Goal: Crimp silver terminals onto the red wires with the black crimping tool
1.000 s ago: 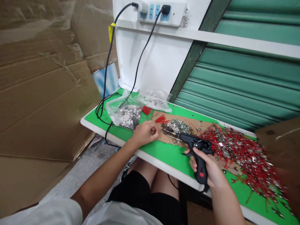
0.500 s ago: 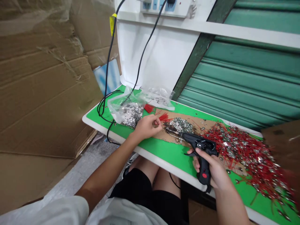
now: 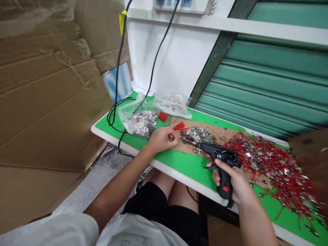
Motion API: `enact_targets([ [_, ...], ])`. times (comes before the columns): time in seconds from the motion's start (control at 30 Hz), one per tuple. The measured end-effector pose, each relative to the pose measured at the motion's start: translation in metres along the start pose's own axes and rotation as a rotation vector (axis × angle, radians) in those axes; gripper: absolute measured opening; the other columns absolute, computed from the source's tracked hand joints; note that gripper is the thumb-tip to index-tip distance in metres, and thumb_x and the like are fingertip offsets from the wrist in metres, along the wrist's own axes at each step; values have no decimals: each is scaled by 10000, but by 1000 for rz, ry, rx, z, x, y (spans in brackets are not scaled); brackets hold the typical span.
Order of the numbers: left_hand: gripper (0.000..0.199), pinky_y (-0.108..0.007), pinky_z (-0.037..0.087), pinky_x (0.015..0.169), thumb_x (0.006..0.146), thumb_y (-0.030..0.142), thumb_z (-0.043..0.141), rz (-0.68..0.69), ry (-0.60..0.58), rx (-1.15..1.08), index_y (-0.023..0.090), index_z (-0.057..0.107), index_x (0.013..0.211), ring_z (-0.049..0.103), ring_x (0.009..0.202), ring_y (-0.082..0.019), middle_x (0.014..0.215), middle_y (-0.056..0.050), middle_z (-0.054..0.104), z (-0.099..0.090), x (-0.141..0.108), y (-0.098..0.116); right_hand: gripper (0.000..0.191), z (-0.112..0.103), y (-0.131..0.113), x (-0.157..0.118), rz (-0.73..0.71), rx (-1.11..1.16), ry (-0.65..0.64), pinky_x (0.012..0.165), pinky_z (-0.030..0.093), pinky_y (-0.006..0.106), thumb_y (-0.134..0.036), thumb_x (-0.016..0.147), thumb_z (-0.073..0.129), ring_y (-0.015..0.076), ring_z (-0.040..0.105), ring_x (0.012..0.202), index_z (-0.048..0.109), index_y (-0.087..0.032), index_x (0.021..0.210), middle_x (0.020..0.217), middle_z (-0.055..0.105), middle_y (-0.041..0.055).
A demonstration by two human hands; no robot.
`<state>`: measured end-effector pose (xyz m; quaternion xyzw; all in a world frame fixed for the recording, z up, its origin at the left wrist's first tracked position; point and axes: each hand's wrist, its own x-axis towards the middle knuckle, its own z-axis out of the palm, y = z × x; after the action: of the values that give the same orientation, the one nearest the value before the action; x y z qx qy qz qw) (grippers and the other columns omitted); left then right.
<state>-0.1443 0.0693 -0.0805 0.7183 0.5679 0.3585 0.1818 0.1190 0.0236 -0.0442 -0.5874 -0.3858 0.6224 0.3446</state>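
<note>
My right hand (image 3: 230,177) is wrapped round the grip of a black glue gun (image 3: 222,160), whose thin metal nozzle points left over a cardboard strip (image 3: 184,147). My left hand (image 3: 163,139) is pinched at the strip's left part; whatever lies between its fingertips is too small to make out. Just behind the left hand are red strands (image 3: 179,126). Small silvery pieces (image 3: 198,135) lie heaped behind the nozzle. Right of the gun spreads a big pile of red strands with shiny pieces (image 3: 274,164).
Two clear plastic bags, one with silvery pieces (image 3: 145,124) and one behind it (image 3: 175,107), lie on the green tabletop (image 3: 176,167). Black cables (image 3: 118,68) hang at the left from a power strip (image 3: 179,5). Large cardboard (image 3: 51,102) stands left; a green shutter (image 3: 269,75) is behind.
The view has shifted slightly. My left hand stays pinched near the nozzle, with its fingers curled a little differently. The glue gun is still in my right hand, nearly unmoved.
</note>
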Motion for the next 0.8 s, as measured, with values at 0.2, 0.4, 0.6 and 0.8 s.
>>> enact_targets([
  [0.2, 43, -211, 417, 664, 734, 200, 611, 18, 11, 13, 170, 639, 720, 570, 712, -114, 741, -14, 646, 1, 0, -1, 345, 3, -1, -2, -6, 16, 7, 359, 329, 193, -457, 684, 771, 99, 442, 379, 699, -124, 735, 445, 507, 20],
  [0.4, 36, -217, 426, 665, 733, 195, 615, 34, 8, 13, 169, 637, 720, 572, 710, -115, 737, -14, 639, 2, 0, -3, 346, 6, -3, -6, 26, -1, 45, 348, 329, 204, -471, 662, 777, 105, 447, 367, 676, -140, 682, 443, 518, 23],
  [0.6, 35, -209, 408, 648, 727, 194, 621, 68, 37, -26, 167, 625, 704, 560, 689, -106, 714, -5, 626, 3, -1, -5, 344, 0, 0, 1, 33, 32, -16, 351, 339, 196, -464, 682, 759, 103, 450, 377, 716, -133, 761, 447, 504, 8],
  [0.8, 62, -196, 392, 617, 744, 208, 623, 77, 18, -63, 163, 616, 702, 553, 664, -91, 712, 2, 626, 5, -1, -8, 349, -5, 4, 7, 37, 45, -22, 335, 337, 203, -460, 689, 757, 106, 436, 369, 711, -121, 757, 438, 482, 5],
])
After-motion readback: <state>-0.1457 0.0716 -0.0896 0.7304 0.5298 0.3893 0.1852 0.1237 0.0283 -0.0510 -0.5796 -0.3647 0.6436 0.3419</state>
